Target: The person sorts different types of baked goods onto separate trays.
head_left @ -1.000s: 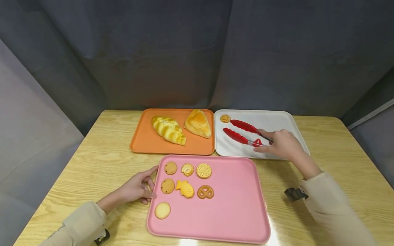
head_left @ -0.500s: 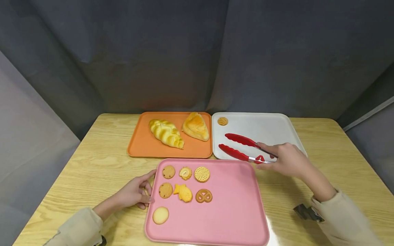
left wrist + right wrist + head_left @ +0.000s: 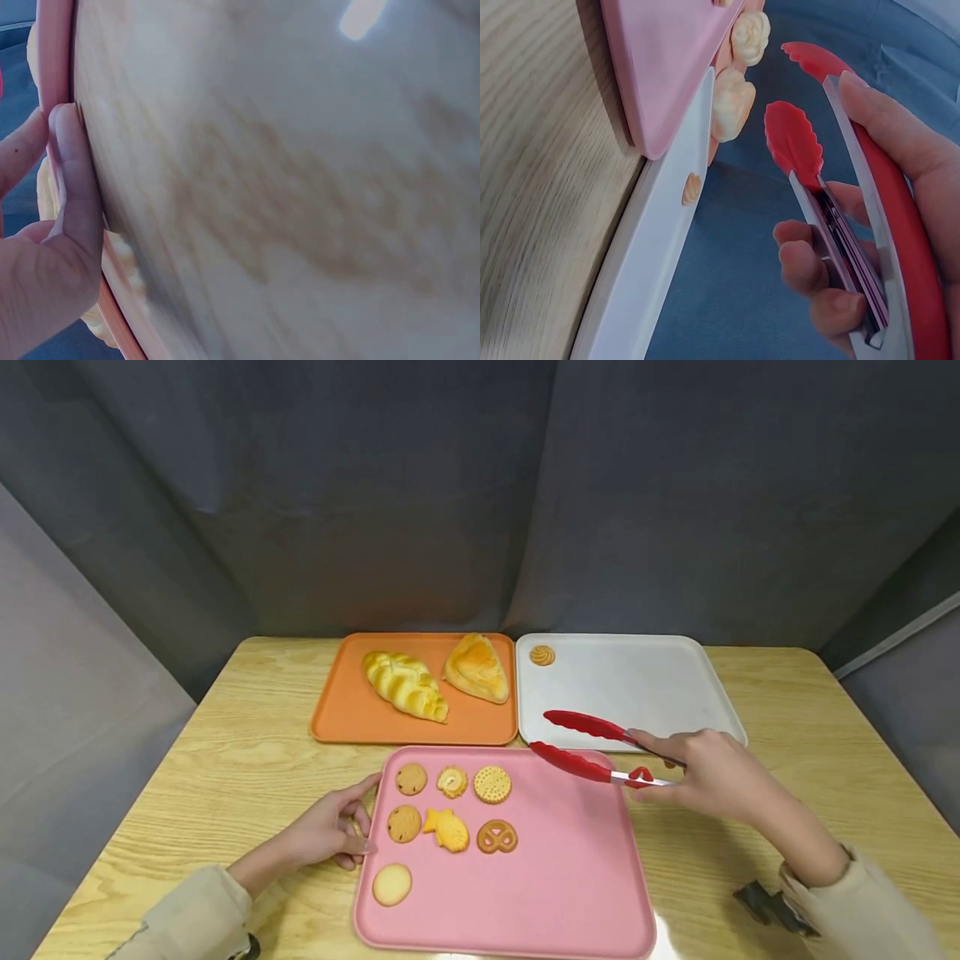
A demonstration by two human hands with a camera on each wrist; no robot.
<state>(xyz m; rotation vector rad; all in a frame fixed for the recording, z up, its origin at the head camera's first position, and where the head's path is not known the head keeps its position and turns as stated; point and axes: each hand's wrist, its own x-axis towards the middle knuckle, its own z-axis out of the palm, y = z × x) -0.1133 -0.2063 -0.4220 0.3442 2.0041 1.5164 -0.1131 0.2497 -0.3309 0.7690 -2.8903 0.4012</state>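
We see the left hand (image 3: 326, 828) pinching the near side rim of the pink tray (image 3: 570, 868), thumb and a finger set against its edge. Well apart from it, we find the right hand (image 3: 723, 775) gripping the red tongs (image 3: 570, 762). Their two arms stand spread, and the scalloped ends point to the left of this hand, in the air about where the pink tray meets the white tray (image 3: 615, 685).

Just right of the left hand, we see two speckled cookies (image 3: 404, 823) and a plain round cookie (image 3: 392, 885) on the pink tray. Farther towards the right hand, we make out a fish-shaped cookie (image 3: 450, 832), a ring-like cookie (image 3: 452, 782), a dotted cookie (image 3: 492, 785) and a pretzel cookie (image 3: 497, 837).

Beyond the right hand and to its left, we spot a swirled cookie (image 3: 542, 656) in the white tray's far left corner. Beyond the left hand and to its right, we see a braided loaf (image 3: 406, 686) and a triangular pastry (image 3: 477, 670) on the orange tray (image 3: 480, 727).
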